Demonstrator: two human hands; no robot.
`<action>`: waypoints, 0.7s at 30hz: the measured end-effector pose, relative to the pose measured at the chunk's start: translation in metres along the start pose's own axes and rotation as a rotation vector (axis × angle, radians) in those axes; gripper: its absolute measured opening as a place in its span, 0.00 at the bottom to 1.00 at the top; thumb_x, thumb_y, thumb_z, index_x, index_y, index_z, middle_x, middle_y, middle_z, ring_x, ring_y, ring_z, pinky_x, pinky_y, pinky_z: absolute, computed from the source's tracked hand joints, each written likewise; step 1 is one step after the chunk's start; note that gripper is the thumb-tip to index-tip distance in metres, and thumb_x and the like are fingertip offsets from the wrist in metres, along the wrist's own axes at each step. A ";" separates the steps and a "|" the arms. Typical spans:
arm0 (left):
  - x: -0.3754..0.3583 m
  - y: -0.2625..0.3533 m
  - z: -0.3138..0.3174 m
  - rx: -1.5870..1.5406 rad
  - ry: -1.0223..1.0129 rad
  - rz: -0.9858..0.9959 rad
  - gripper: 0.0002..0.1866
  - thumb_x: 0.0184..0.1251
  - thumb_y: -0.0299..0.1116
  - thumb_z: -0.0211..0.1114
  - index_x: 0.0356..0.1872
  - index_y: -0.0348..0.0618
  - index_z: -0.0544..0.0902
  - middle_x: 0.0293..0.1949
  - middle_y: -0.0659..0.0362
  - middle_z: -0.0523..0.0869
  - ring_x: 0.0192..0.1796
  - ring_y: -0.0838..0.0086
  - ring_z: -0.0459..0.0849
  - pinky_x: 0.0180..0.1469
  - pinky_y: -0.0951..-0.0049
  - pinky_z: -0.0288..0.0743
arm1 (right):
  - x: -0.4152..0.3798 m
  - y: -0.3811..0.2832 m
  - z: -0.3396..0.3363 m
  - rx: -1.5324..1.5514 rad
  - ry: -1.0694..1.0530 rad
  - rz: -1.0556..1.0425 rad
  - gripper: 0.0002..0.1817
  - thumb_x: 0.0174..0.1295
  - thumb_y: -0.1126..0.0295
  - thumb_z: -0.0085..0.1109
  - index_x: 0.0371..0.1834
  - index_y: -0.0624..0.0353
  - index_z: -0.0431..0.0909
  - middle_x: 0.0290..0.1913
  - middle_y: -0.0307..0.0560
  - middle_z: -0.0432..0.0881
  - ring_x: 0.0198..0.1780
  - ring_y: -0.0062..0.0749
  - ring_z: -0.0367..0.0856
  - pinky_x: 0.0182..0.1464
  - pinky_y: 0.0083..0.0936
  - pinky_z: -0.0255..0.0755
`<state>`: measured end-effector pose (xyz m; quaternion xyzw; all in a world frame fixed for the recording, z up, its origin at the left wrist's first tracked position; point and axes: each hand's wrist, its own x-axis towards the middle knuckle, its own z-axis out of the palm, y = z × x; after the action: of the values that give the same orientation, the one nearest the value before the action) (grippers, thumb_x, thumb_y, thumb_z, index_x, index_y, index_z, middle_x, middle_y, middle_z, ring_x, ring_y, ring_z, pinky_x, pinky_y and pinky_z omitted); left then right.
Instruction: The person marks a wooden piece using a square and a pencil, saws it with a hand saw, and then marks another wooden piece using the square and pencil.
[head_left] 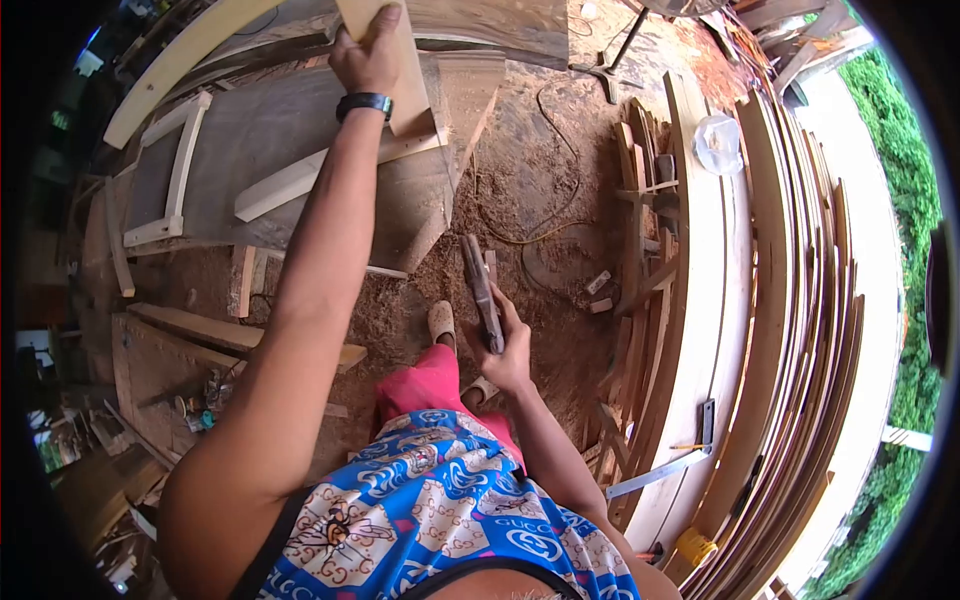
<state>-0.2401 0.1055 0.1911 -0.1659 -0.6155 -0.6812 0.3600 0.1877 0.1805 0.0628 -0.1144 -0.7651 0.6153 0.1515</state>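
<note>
My left hand [368,55] reaches far forward and is closed around the edge of a pale wooden board [408,85]. The near end of that board meets a second pale wooden piece [285,188], which lies at an angle on the worktable [400,215]. Part of the second piece is hidden behind my forearm. Closer to my body, my right hand [508,342] is wrapped around a long, narrow, worn brown-and-grey tool [480,290], which looks like a wooden hand plane. It is held above the floor, apart from the boards.
A curved board [185,65] and a pale wooden frame [180,175] lie on the left. Long planks [715,300] are stacked at right, bearing a try square [665,470] and a clear plastic bag [718,143]. A cable [540,235] crosses the shavings-covered floor [520,150].
</note>
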 end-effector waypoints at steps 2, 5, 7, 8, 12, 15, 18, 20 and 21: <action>-0.001 -0.005 -0.003 0.135 0.033 0.072 0.31 0.60 0.58 0.81 0.45 0.37 0.90 0.40 0.55 0.94 0.42 0.68 0.92 0.49 0.67 0.83 | -0.018 -0.025 -0.012 0.048 0.004 0.042 0.38 0.61 0.67 0.76 0.74 0.66 0.71 0.43 0.57 0.91 0.43 0.32 0.91 0.48 0.29 0.81; -0.002 0.010 0.006 0.069 0.044 0.069 0.22 0.69 0.40 0.78 0.52 0.32 0.87 0.46 0.50 0.93 0.47 0.67 0.90 0.51 0.66 0.83 | -0.076 -0.063 -0.039 -0.051 -0.020 0.217 0.35 0.61 0.72 0.72 0.73 0.67 0.72 0.39 0.55 0.91 0.37 0.30 0.90 0.43 0.27 0.81; -0.002 0.008 0.009 0.046 0.055 0.029 0.22 0.68 0.41 0.78 0.52 0.33 0.87 0.46 0.50 0.93 0.46 0.66 0.90 0.51 0.65 0.83 | -0.125 -0.061 -0.054 -0.088 0.028 0.160 0.36 0.60 0.73 0.70 0.74 0.66 0.72 0.42 0.56 0.92 0.39 0.32 0.92 0.45 0.28 0.82; 0.000 0.007 0.011 0.024 0.067 -0.003 0.22 0.68 0.42 0.78 0.52 0.33 0.87 0.46 0.50 0.93 0.46 0.66 0.90 0.51 0.65 0.83 | -0.151 -0.055 -0.065 -0.148 0.021 0.134 0.37 0.59 0.72 0.70 0.74 0.67 0.72 0.44 0.59 0.92 0.43 0.33 0.93 0.48 0.29 0.82; 0.007 0.001 0.011 0.177 0.126 0.215 0.22 0.67 0.42 0.79 0.50 0.32 0.87 0.46 0.50 0.93 0.46 0.67 0.90 0.50 0.65 0.83 | -0.162 -0.064 -0.065 -0.128 0.084 0.147 0.36 0.59 0.71 0.71 0.73 0.67 0.74 0.41 0.56 0.93 0.39 0.30 0.93 0.45 0.27 0.82; 0.003 0.005 0.009 0.050 0.052 -0.011 0.23 0.67 0.43 0.78 0.48 0.30 0.86 0.45 0.44 0.93 0.46 0.59 0.91 0.49 0.61 0.84 | -0.066 -0.042 -0.028 -0.156 0.117 0.040 0.33 0.62 0.72 0.67 0.73 0.65 0.75 0.31 0.48 0.88 0.29 0.25 0.86 0.37 0.25 0.79; -0.004 0.011 0.004 0.139 0.069 0.071 0.24 0.67 0.44 0.78 0.47 0.29 0.86 0.44 0.42 0.92 0.46 0.55 0.92 0.49 0.59 0.84 | 0.058 -0.023 0.023 -0.139 0.180 -0.039 0.30 0.62 0.72 0.67 0.70 0.67 0.77 0.30 0.49 0.87 0.27 0.25 0.82 0.34 0.27 0.77; -0.009 0.013 0.003 0.151 0.072 0.088 0.24 0.67 0.45 0.78 0.47 0.29 0.86 0.44 0.42 0.92 0.46 0.55 0.92 0.49 0.59 0.84 | 0.107 -0.051 0.035 -0.131 0.064 0.184 0.31 0.62 0.69 0.72 0.67 0.71 0.78 0.33 0.54 0.89 0.32 0.29 0.85 0.40 0.32 0.79; -0.011 0.015 0.003 0.159 0.081 0.113 0.25 0.67 0.46 0.78 0.47 0.29 0.86 0.44 0.42 0.92 0.46 0.55 0.92 0.49 0.59 0.84 | 0.100 -0.049 0.037 -0.107 0.088 0.129 0.31 0.62 0.68 0.73 0.67 0.70 0.78 0.33 0.53 0.89 0.32 0.29 0.85 0.40 0.32 0.79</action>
<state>-0.2235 0.1121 0.1951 -0.1435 -0.6422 -0.6151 0.4344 0.0815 0.1730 0.1125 -0.1983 -0.7805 0.5764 0.1389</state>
